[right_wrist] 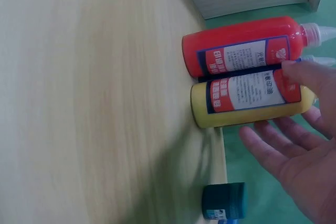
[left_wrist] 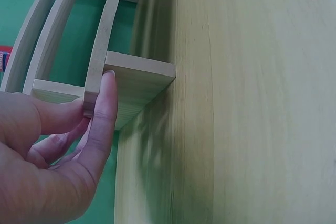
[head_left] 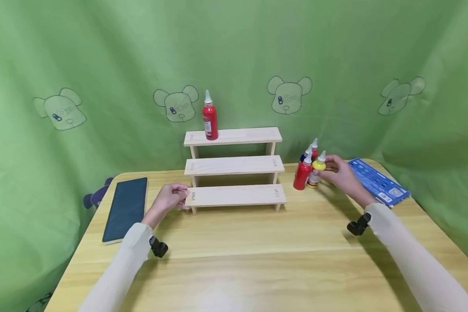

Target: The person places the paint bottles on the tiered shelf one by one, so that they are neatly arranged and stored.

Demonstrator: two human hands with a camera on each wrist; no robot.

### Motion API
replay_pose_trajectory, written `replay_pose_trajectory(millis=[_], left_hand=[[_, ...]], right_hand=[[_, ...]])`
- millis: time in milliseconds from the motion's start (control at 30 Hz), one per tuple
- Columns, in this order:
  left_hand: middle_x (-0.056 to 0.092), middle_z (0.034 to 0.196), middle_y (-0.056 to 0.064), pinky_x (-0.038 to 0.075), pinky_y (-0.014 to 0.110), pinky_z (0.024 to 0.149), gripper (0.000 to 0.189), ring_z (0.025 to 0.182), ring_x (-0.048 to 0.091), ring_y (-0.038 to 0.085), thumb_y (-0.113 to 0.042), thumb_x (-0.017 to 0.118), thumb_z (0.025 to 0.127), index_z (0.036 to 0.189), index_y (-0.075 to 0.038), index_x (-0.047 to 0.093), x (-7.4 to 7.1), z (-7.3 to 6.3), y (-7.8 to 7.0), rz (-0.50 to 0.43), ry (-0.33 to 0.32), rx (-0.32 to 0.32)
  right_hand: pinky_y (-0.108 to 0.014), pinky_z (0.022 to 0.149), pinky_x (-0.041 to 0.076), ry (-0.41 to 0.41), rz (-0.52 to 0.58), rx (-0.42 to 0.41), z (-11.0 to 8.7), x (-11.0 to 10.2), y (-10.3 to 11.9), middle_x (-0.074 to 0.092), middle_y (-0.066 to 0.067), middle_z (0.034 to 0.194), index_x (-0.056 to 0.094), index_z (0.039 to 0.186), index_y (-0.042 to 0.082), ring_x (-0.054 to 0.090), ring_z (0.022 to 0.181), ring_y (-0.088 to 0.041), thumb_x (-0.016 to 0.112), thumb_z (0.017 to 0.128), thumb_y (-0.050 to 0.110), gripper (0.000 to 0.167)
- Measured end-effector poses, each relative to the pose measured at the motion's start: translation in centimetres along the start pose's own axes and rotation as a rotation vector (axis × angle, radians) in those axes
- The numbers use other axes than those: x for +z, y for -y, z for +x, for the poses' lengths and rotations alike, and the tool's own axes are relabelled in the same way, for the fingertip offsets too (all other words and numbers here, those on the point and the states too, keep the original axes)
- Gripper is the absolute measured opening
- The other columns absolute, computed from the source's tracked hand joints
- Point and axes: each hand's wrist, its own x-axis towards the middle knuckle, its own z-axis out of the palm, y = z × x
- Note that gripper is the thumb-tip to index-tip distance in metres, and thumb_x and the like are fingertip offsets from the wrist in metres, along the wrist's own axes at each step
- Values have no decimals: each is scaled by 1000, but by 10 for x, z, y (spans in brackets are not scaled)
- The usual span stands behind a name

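My left hand [head_left: 170, 197] pinches the left end of the lowest board of a three-step wooden rack [head_left: 235, 195]; in the left wrist view the thumb and a finger [left_wrist: 106, 98] lie on either side of that board. At the right my right hand [head_left: 341, 173] holds a yellow squeeze bottle [right_wrist: 252, 95], with the thumb across its upper label and the fingers around the far side. Close against it stands a red squeeze bottle [head_left: 302, 176]. Partly hidden behind them are a dark blue bottle [head_left: 303, 157] and another red one [head_left: 314, 152].
A red bottle [head_left: 210, 121] stands upright on the rack's top step, left of centre. A dark flat board [head_left: 125, 210] lies at the table's left, a blue printed packet [head_left: 378, 182] at the right. The right wrist view shows a small teal jar [right_wrist: 224, 201] near the table edge.
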Motion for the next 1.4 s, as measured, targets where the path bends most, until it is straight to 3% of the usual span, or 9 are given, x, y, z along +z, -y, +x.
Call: replay_pose_trajectory(millis=[67,133,400,500,633,933,1033,1200,1400], left_hand=[[66,95,12,68,29,70,31,71,64,14,2,59,103,131,15,60,2,2,-1,-8,7,12],[65,96,12,68,28,70,31,72,64,14,2,58,103,131,15,60,2,3,-2,-12,13,20],[66,96,13,68,28,69,31,70,64,14,4,59,103,132,16,59,-1,-1,4,-35,-9,5],[66,97,12,68,28,69,31,69,64,14,3,59,103,132,14,60,-3,-2,4,-20,-18,-5],[66,99,13,68,28,69,31,67,65,13,1,59,104,133,13,60,-4,-1,4,-11,-12,-8],[65,99,12,68,29,70,31,66,66,13,2,58,104,133,14,59,-1,-2,3,-23,-1,-13],[65,96,11,69,29,70,31,66,65,14,2,58,104,132,15,58,0,-1,2,-28,-2,-11],[63,92,11,69,30,69,31,66,63,14,3,57,104,131,17,57,0,-1,0,-17,-7,11],[62,92,12,69,30,69,31,67,61,14,5,57,103,131,19,56,1,-2,0,-27,-3,18]], right_hand=[[2,84,48,-30,10,-13,-2,-1,-2,55,-37,138,41,143,-13,55,102,6,72,101,15,59],[2,84,48,-48,13,-21,-3,-2,-7,56,-36,137,41,143,-12,52,99,12,71,101,14,58],[1,87,48,-60,27,-33,-2,11,-22,57,-31,139,42,145,-8,54,104,7,73,101,18,60],[-2,85,53,-74,61,-25,-3,15,-22,65,-16,128,45,145,-7,57,100,8,75,99,19,61],[-5,82,56,-107,102,21,-6,15,-19,62,9,115,47,149,-5,60,97,9,76,99,24,65],[-4,80,56,-208,151,30,-10,-8,3,62,24,107,49,151,-2,61,95,6,77,98,20,63],[-3,81,54,-226,114,26,-7,-18,16,63,22,111,50,152,4,60,98,6,77,98,28,66],[-1,84,51,-237,34,-13,0,-28,32,65,6,127,52,153,10,58,105,5,75,98,39,66],[-2,84,51,-293,26,-67,2,-28,43,65,6,126,58,150,14,59,107,1,75,98,38,60]])
